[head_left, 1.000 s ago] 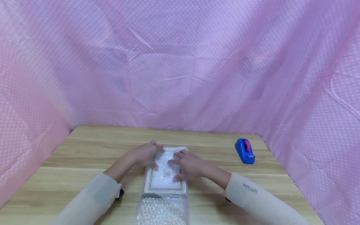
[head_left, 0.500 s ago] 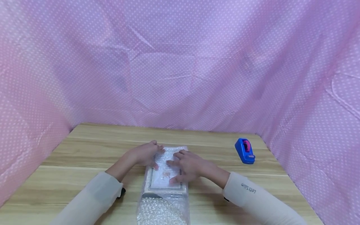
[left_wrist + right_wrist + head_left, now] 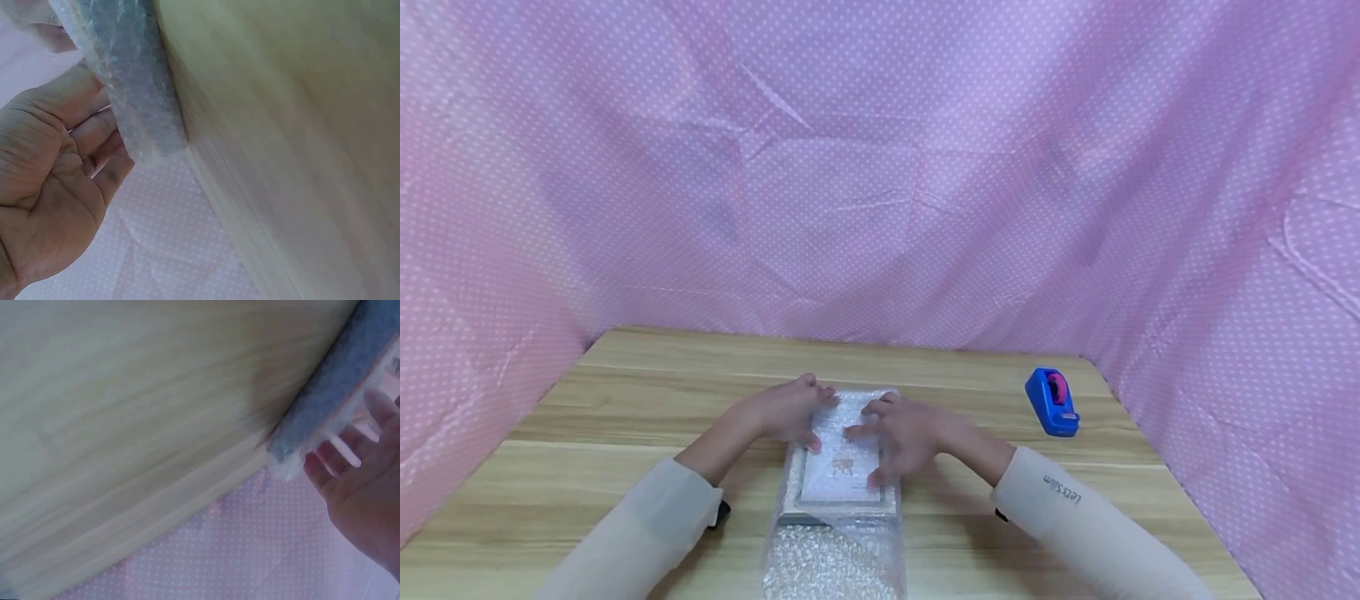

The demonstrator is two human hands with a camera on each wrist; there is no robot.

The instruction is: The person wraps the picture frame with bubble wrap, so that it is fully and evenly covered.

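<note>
A light-coloured picture frame (image 3: pixel 842 494) lies flat on the table under bubble wrap (image 3: pixel 831 567), whose loose length runs toward me. Through the wrap a small orange drawing on a white ground shows. My left hand (image 3: pixel 784 412) rests on the frame's far left part, thumb on its face; in the left wrist view its loosely bent fingers touch the wrapped side (image 3: pixel 134 81). On the right half, my right hand (image 3: pixel 912 435) has its fingers spread over the wrap and looks blurred. The right wrist view shows those fingers along the wrapped edge (image 3: pixel 337 387).
A blue tape dispenser (image 3: pixel 1051 403) with a pink roll stands at the right of the wooden table (image 3: pixel 677 383). Pink dotted cloth (image 3: pixel 880 208) hangs behind the table and along both sides.
My right hand has shifted slightly over the wrap, its thumb moving left and then back right, uncovering the drawing. My left hand and the frame stay in place.
</note>
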